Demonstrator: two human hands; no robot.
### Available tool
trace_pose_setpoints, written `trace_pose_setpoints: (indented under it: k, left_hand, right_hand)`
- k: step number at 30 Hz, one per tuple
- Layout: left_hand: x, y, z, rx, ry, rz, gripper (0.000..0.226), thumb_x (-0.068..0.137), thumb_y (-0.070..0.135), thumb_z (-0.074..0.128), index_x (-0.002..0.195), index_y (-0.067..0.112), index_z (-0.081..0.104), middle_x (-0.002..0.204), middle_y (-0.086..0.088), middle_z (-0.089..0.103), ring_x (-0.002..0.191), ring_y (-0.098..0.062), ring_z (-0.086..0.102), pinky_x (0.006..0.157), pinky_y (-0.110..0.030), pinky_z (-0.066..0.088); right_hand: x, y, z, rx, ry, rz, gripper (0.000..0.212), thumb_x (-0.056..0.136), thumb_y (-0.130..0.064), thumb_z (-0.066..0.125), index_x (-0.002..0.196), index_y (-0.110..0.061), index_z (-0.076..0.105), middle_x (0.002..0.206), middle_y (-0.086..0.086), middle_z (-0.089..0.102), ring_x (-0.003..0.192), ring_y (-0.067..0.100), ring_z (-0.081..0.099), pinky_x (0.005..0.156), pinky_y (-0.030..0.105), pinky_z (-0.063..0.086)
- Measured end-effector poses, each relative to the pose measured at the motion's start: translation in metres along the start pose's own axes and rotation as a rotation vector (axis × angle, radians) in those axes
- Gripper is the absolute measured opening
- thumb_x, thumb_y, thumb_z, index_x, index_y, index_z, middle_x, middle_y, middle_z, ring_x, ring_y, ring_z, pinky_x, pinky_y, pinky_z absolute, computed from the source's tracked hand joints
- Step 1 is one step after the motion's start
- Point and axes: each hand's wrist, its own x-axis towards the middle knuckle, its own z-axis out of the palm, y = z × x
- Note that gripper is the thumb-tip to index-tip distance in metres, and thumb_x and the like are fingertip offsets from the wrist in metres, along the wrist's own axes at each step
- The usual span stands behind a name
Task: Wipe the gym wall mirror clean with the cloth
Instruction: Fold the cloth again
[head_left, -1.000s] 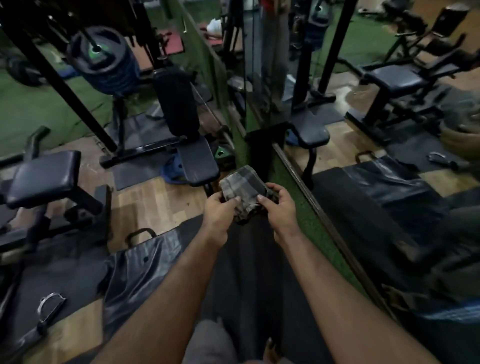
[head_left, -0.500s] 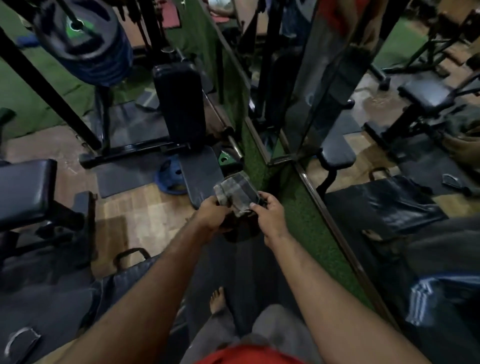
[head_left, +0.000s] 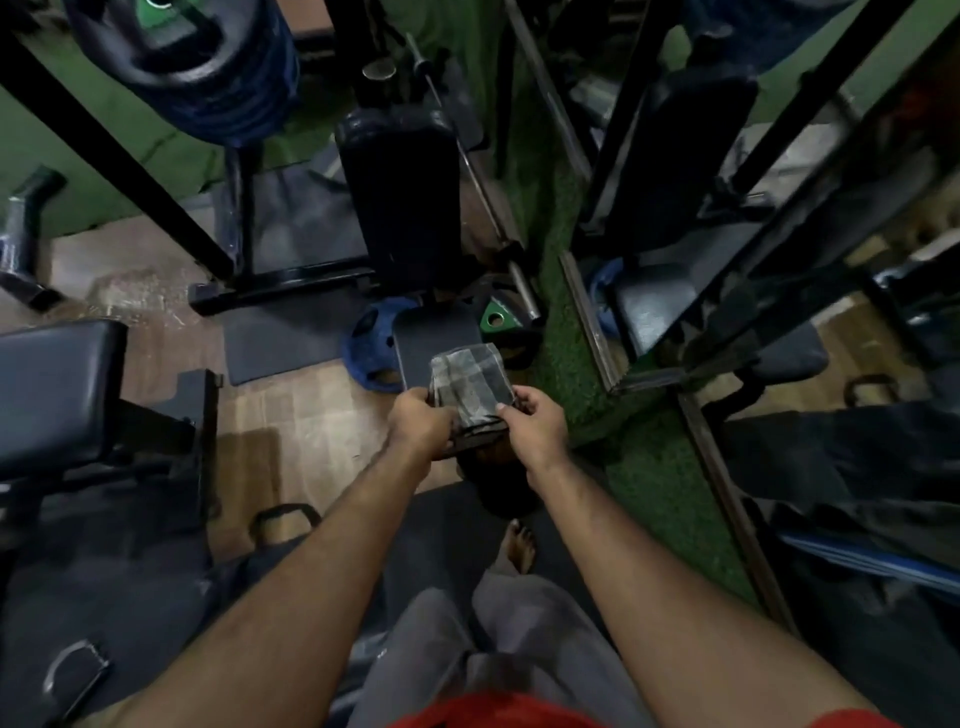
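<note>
A folded grey checked cloth (head_left: 470, 382) is held out in front of me at waist height, flat side up. My left hand (head_left: 421, 423) grips its left near edge and my right hand (head_left: 535, 423) pinches its right near edge. The wall mirror (head_left: 810, 291) runs along the right side, its metal bottom frame (head_left: 722, 478) slanting down towards the lower right. It reflects benches and mats. The cloth is left of the mirror and does not touch it.
A strip of green turf (head_left: 639, 457) lies along the mirror's foot. A black weight bench (head_left: 410, 208) stands just beyond the cloth, with plates (head_left: 369, 348) and a barbell (head_left: 498, 228) beside it. Another padded bench (head_left: 57, 384) is on the left. My bare foot (head_left: 519, 545) stands on a dark mat.
My view has tilted down and moved closer to the bench. Both hands keep hold of the folded cloth, now a little nearer the mirror's foot.
</note>
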Motion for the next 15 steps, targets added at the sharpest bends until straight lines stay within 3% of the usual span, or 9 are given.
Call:
trace_pose_setpoints:
  k: [3, 5, 9, 12, 15]
  left_hand:
    - [0.065, -0.002, 0.006, 0.028, 0.06, -0.044, 0.014, 0.084, 0.0, 0.064, 0.081, 0.013, 0.065, 0.083, -0.018, 0.072, 0.07, -0.033, 0.07, 0.064, -0.047, 0.063]
    - [0.117, -0.014, 0.01, 0.035, 0.068, -0.09, 0.006, 0.075, 0.015, 0.069, 0.077, 0.018, 0.065, 0.087, -0.017, 0.074, 0.077, -0.034, 0.073, 0.069, -0.053, 0.063]
    - [0.227, -0.051, 0.022, 0.07, 0.083, -0.156, 0.018, 0.058, 0.032, 0.063, 0.073, 0.022, 0.061, 0.09, -0.014, 0.073, 0.085, -0.034, 0.072, 0.075, -0.052, 0.062]
    - [0.272, -0.055, 0.03, 0.087, 0.089, -0.19, 0.018, 0.073, 0.021, 0.076, 0.073, 0.022, 0.058, 0.092, -0.014, 0.071, 0.088, -0.033, 0.071, 0.079, -0.05, 0.062]
    - [0.327, -0.081, 0.04, 0.186, 0.091, -0.177, 0.015, 0.084, 0.011, 0.076, 0.079, 0.018, 0.063, 0.091, -0.009, 0.069, 0.09, -0.026, 0.068, 0.082, -0.04, 0.06]
  right_hand:
    - [0.051, 0.004, 0.027, -0.071, -0.011, 0.041, 0.025, 0.089, -0.017, 0.079, 0.113, -0.02, 0.074, 0.104, -0.001, 0.077, 0.099, 0.022, 0.073, 0.092, 0.045, 0.061]
    - [0.08, 0.006, 0.046, -0.133, -0.002, 0.059, 0.025, 0.088, -0.018, 0.079, 0.112, -0.023, 0.073, 0.106, -0.002, 0.076, 0.1, 0.02, 0.072, 0.094, 0.043, 0.059]
    - [0.141, 0.022, 0.088, -0.245, 0.001, 0.072, 0.027, 0.091, -0.019, 0.078, 0.116, -0.02, 0.07, 0.11, -0.001, 0.073, 0.104, 0.022, 0.069, 0.091, 0.035, 0.056]
    - [0.189, 0.05, 0.123, -0.3, -0.01, 0.12, 0.029, 0.093, -0.019, 0.076, 0.121, -0.017, 0.068, 0.108, -0.003, 0.069, 0.104, 0.021, 0.066, 0.082, 0.025, 0.045]
    - [0.231, 0.085, 0.156, -0.359, -0.012, 0.144, 0.029, 0.095, -0.02, 0.074, 0.123, -0.018, 0.068, 0.116, 0.002, 0.071, 0.109, 0.023, 0.066, 0.082, 0.025, 0.044]
